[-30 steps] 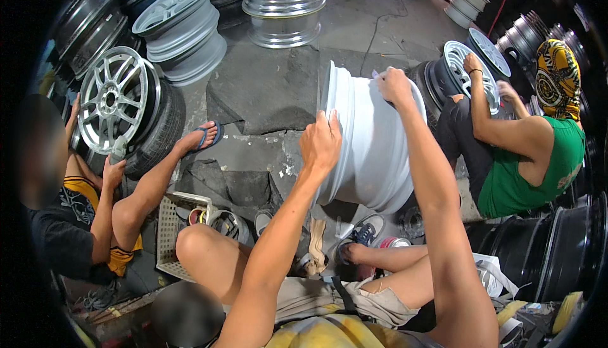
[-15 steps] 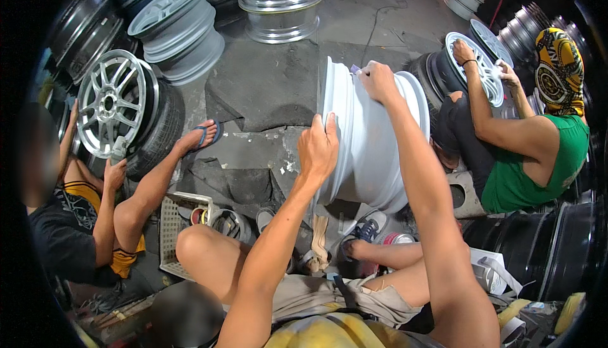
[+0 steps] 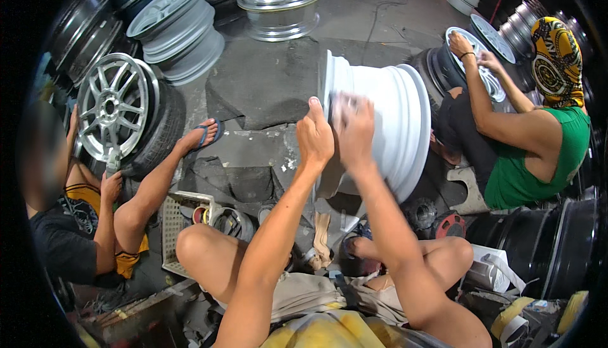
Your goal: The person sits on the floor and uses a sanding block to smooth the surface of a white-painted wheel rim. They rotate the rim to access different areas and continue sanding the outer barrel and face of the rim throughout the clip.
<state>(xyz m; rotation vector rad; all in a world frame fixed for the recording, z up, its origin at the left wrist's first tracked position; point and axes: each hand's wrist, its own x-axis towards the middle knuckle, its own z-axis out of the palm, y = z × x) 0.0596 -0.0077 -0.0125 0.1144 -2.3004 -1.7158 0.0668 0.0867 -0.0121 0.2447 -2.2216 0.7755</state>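
Note:
A pale grey-white wheel rim [image 3: 386,101] stands on its side in front of me, its barrel facing me. My left hand [image 3: 315,136] is closed on the left lip of that rim, thumb pointing up. Against the barrel near the same lip, my right hand [image 3: 354,129] is blurred by motion, its fingers bent and pressed to the surface. Under those fingers shows a small pale, dark-edged piece, too smeared to name. My two hands are close together but apart.
At left, a person works a tool on a spoked silver wheel [image 3: 113,104] leaning on a tyre [image 3: 168,126]. Right, a person in a green top [image 3: 538,151] handles another wheel [image 3: 484,69]. Stacked rims [image 3: 278,12] stand behind; a plastic crate [image 3: 172,234] sits by my left knee.
My right hand has moved left and nearer me across the barrel. The rim has turned or shifted slightly, and my left hand stays at its lip. The person at right has moved their hands.

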